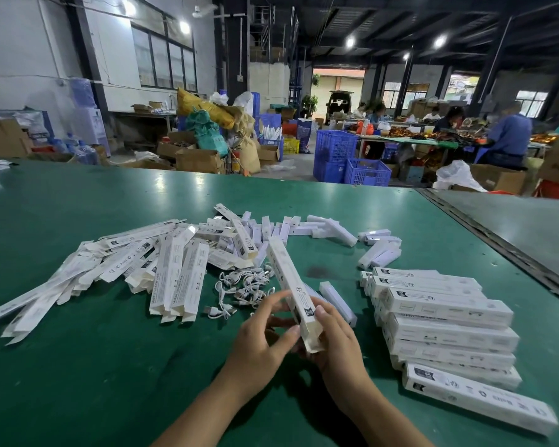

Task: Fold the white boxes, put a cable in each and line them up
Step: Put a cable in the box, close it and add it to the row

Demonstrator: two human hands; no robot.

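Note:
Both my hands hold one long white box (288, 279) above the green table (78, 366), its far end pointing away from me. My left hand (265, 337) pinches the near end from the left, thumb against its side. My right hand (333, 337) grips the same end from the right, where the end flap stands open. A tangle of white cables (239, 288) lies just beyond my hands. Flat unfolded boxes (117, 269) are heaped at the left. Folded boxes (442, 321) lie side by side in a row at the right.
Small white bar-shaped parts (323, 229) are scattered at the back of the pile, and one (338, 303) lies right of the held box. A metal seam (497, 240) runs along the table's right side. Crates, cartons and seated workers fill the hall beyond.

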